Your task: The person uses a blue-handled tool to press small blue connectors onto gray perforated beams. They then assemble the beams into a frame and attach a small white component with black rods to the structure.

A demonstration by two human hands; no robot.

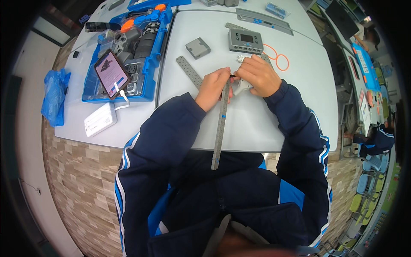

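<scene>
My left hand (213,88) is closed around the upper end of a long grey perforated beam (220,130), whose lower end reaches past the table's near edge. A small black piece (232,76) shows between my two hands at the beam's top. Closed as well, my right hand (260,77) grips a light-grey plastic part (242,86), mostly covered by the fingers. Behind my left wrist lies another perforated beam (188,70). Beyond my right hand sits a grey controller box with a small screen (246,41), and a grey battery-like block (198,48) is left of it.
At left stands a blue tray (159,70) full of robot parts, with a phone (112,73) leaning on it, cabled to a white power bank (100,120). Orange rubber bands (281,62) lie right of the controller. A grey flat panel (265,21) is at the back.
</scene>
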